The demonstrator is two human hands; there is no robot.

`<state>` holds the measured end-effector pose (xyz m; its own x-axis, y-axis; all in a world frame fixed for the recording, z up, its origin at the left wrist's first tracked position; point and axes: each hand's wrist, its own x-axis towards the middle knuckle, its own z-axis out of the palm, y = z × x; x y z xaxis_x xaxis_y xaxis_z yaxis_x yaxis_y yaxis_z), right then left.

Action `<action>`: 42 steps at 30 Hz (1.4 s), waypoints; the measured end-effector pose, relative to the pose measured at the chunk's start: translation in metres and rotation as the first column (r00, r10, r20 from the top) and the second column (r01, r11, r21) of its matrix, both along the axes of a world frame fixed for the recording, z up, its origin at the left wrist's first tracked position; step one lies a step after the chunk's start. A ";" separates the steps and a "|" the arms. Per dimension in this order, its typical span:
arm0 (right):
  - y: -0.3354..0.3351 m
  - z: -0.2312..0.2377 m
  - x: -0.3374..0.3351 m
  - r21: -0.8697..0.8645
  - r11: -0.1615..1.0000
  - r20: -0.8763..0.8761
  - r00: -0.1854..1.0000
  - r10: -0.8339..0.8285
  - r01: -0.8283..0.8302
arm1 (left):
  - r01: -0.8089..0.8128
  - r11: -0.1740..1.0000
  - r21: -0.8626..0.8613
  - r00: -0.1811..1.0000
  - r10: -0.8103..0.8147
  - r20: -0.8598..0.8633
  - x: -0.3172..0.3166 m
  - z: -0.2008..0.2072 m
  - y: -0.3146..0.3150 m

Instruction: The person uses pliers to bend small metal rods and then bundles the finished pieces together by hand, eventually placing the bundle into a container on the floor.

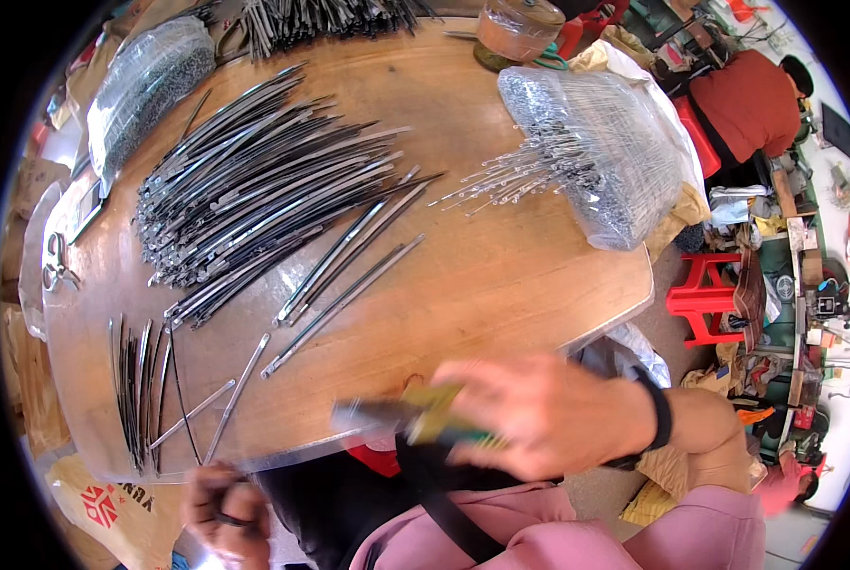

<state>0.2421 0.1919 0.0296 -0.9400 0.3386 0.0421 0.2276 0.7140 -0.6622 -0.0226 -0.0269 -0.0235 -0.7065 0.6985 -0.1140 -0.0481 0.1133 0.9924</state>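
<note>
My right hand (548, 418), smeared by motion, is closed around pliers (372, 415) with yellow-green handles. The pliers' blurred metal head points left, above the table's front edge. My left hand (225, 518) is low at the left, just off that edge, with its fingers curled and a ring on one. What it holds, if anything, I cannot make out. Close to it, several thin metal strips (140, 389) lie on the wooden table (482, 294). A large pile of long dark metal strips (263, 190) spreads farther back, and a few separate strips (344, 299) lie diagonally beside it.
Plastic-wrapped bundles of thin rods lie at the back right (615, 142) and back left (149, 85). Tape rolls (520, 33) stand at the far edge. Small scissors (57, 264) lie at the left edge. Beyond are a red stool (705, 299) and a seated person (748, 104).
</note>
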 end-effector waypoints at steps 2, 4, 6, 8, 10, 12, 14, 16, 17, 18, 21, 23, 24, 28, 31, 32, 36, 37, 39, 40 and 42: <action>0.032 -0.008 0.000 0.280 0.949 -0.029 0.989 -0.143 0.145 | -0.137 0.990 0.022 0.990 0.137 -0.042 -0.037 0.001 -0.028; 0.078 -0.023 -0.009 0.632 0.759 -0.107 0.988 -0.113 0.155 | -0.168 0.963 -0.209 0.873 0.047 -0.485 -0.060 0.001 -0.018; 0.098 -0.025 -0.014 0.748 0.659 -0.014 0.995 -0.102 0.078 | -0.111 0.920 -0.376 0.505 -0.274 -0.818 -0.058 0.014 0.017; 0.104 -0.032 -0.011 0.790 0.611 -0.015 0.998 -0.063 0.051 | -0.079 0.943 -0.324 0.548 -0.231 -0.804 -0.035 0.024 0.032; 0.094 -0.027 -0.006 0.774 0.631 0.021 0.995 -0.099 0.047 | 0.113 0.930 -0.350 0.615 -0.342 -0.710 -0.018 0.037 0.044; 0.081 -0.026 -0.015 0.758 0.647 -0.037 0.996 -0.079 0.080 | 0.321 0.886 -0.333 0.641 -0.462 -0.612 -0.005 0.037 0.071; 0.069 -0.020 -0.022 0.711 0.690 -0.133 0.989 -0.060 0.137 | 0.375 0.846 -0.378 0.366 -0.510 -0.778 0.005 0.025 0.110; 0.059 -0.007 -0.027 0.592 0.773 -0.271 0.960 -0.074 0.227 | 0.333 0.818 -0.470 0.272 -0.560 -0.782 0.007 0.017 0.118; 0.055 0.001 -0.028 0.512 0.811 -0.340 0.934 -0.109 0.281 | 0.336 0.806 -0.487 0.246 -0.574 -0.781 0.003 0.015 0.118; 0.051 0.008 -0.028 0.429 0.841 -0.406 0.902 -0.146 0.329 | 0.339 0.794 -0.504 0.219 -0.588 -0.779 0.002 0.014 0.118; 0.047 0.026 -0.021 0.039 0.916 -0.598 0.744 -0.299 0.400 | 0.314 0.822 -0.475 0.144 -0.536 -0.832 0.010 0.022 0.123; 0.046 0.030 -0.014 -0.340 0.898 -0.656 0.613 -0.440 0.280 | 0.284 0.855 -0.435 0.103 -0.478 -0.872 0.011 0.028 0.127; 0.045 0.029 -0.010 -0.483 0.842 -0.635 0.567 -0.525 0.240 | 0.280 0.854 -0.438 0.138 -0.487 -0.862 0.012 0.030 0.126; 0.036 0.009 0.003 -0.905 0.426 -0.406 0.340 -0.848 -0.020 | 0.307 0.862 -0.403 0.425 -0.503 -0.753 0.012 0.027 0.102; 0.018 -0.018 0.044 -0.748 0.502 -0.306 0.445 -0.841 0.434 | 0.316 0.916 -0.247 0.924 -0.356 -0.140 0.035 0.026 0.074; 0.012 -0.026 0.052 -0.689 0.490 -0.247 0.463 -0.851 0.534 | 0.293 0.932 -0.212 0.955 -0.276 0.110 0.042 0.029 0.067; 0.002 -0.040 0.062 -0.591 0.549 -0.224 0.533 -0.816 0.592 | 0.243 0.969 -0.045 0.611 -0.116 0.783 0.054 0.024 0.041; -0.001 -0.040 0.060 -0.661 0.486 -0.168 0.519 -0.838 0.571 | 0.203 0.979 0.011 0.505 -0.114 0.856 0.055 0.024 0.040; -0.004 -0.034 0.056 -0.840 0.323 -0.082 0.488 -0.869 0.435 | 0.158 0.981 0.111 0.471 -0.173 0.865 0.057 0.026 0.042; -0.005 -0.031 0.054 -0.897 0.268 -0.070 0.485 -0.871 0.352 | 0.134 0.978 0.160 0.455 -0.204 0.867 0.057 0.028 0.044; -0.007 -0.027 0.052 -0.973 0.147 -0.045 0.479 -0.877 0.178 | 0.153 0.971 0.186 0.432 -0.235 0.871 0.055 0.028 0.047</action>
<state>0.2936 0.1854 0.0030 -0.3538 0.8932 -0.2775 -0.3336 -0.3977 -0.8547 0.0327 0.0201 0.0048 -0.0975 0.8380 -0.5369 -0.8855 0.1732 0.4311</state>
